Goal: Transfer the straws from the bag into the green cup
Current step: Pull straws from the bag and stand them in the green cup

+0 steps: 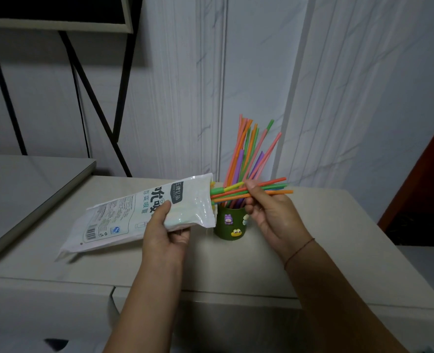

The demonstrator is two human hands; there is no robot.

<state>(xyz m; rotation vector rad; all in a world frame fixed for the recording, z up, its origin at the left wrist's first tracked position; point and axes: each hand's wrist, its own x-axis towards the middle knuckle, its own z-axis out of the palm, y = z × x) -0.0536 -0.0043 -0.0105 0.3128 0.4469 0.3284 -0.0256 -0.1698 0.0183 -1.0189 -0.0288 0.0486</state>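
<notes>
My left hand (166, 229) grips the white printed straw bag (124, 215) near its open end, holding it tilted with the mouth pointing right. My right hand (269, 205) pinches a bundle of coloured straws (231, 193) that sticks halfway out of the bag's mouth. Just below stands the green cup (230, 226) with cartoon stickers, upright on the tabletop. Several straws (249, 149) in orange, pink, green and purple stand in the cup and fan upward to the right.
The cup stands on a beige cabinet top (325, 238) against a white panelled wall. A grey board (32, 189) lies raised at the left. A black metal frame (93, 98) stands behind it. A dark red panel (429, 169) borders the right.
</notes>
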